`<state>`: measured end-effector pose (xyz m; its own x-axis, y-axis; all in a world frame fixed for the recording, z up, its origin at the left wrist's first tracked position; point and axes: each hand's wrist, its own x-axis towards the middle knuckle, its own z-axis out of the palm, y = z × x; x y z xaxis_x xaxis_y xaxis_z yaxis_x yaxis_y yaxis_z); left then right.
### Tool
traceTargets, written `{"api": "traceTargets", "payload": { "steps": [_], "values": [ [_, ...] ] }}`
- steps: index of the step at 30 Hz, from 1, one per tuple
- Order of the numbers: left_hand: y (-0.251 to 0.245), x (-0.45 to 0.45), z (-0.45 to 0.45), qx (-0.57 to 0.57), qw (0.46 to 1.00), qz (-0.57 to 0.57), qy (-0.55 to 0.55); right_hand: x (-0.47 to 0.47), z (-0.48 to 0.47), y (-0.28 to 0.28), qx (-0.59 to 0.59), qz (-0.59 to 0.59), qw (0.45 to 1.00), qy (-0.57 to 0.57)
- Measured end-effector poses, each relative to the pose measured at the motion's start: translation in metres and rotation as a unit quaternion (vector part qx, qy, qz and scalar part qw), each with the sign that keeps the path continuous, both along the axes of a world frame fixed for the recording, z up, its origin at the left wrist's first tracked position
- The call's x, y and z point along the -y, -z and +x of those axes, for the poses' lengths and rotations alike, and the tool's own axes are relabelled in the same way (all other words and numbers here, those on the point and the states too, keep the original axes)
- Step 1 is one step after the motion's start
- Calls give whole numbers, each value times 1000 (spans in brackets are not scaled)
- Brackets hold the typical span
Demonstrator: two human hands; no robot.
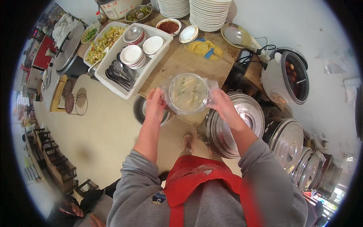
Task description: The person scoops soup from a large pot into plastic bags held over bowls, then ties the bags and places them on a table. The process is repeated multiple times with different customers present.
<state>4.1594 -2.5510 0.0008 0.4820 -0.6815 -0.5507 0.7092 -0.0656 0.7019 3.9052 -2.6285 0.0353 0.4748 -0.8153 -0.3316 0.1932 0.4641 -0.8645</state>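
A round bowl of pale soup, with noodle-like pieces and green bits in it, is before me at the near end of the wooden table. Clear plastic film surrounds it and bunches up on both sides. My left hand pinches the film at the bowl's left edge. On the opposite side, my right hand grips the gathered film. Whether the bowl rests on the table or is held just above it, I cannot tell.
A white plastic tub carries small bowls and black spoons. Beyond it are diced vegetables, chili sauce, stacked white plates and a yellow cloth. Lidded metal pots and an open cooker stand right. Another person's hand shows lower left.
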Motion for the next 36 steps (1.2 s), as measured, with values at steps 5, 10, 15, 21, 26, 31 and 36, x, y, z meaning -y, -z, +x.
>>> {"api": "traceTargets", "payload": {
  "steps": [5,10,15,21,26,31,36],
  "values": [
    [-26,13,16,124,985,51,108,2,-9,-21,-226,-70,971,22],
    [-83,17,5,241,964,-62,98,15,-5,-70,-151,-124,979,52],
    [-156,30,-32,315,910,-171,209,24,24,-129,-31,-59,997,-48],
    [-186,39,-43,744,586,-179,267,25,64,-151,66,32,994,-86],
    [-129,-10,-15,461,873,-134,85,30,62,-163,65,-2,995,-71],
    [-44,-34,-49,111,956,120,242,27,73,-177,89,13,991,-94],
    [-17,-14,-62,53,972,90,212,23,82,-201,116,-19,985,-130]
  ]
}}
